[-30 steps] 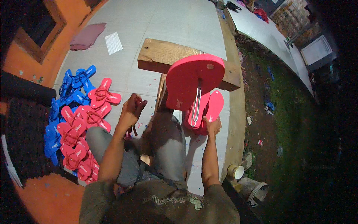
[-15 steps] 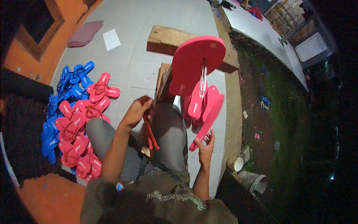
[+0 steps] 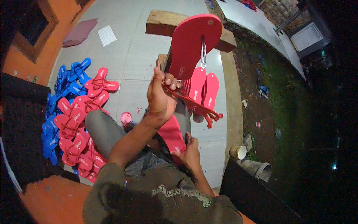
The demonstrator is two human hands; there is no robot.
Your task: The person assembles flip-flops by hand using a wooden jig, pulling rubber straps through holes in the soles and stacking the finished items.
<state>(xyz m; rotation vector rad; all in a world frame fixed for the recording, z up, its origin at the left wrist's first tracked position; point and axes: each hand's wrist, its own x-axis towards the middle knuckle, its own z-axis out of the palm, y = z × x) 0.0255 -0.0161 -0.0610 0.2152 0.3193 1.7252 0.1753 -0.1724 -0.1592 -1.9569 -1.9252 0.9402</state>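
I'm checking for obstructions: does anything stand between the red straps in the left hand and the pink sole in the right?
Nothing visible stands between the red straps, gripped by the left hand, and the pink sole, held in the right hand. The left wrist hides the sole's far end, so that part cannot be checked.

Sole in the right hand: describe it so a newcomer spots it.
Find the person's grey trousers, left of the picture's middle. Over the lap, below the left hand with its red straps, is a flat pink sole, its near end in the right hand. Other pink soles are stacked, piled with straps or raised near the wooden beam; this one alone is hand-held.
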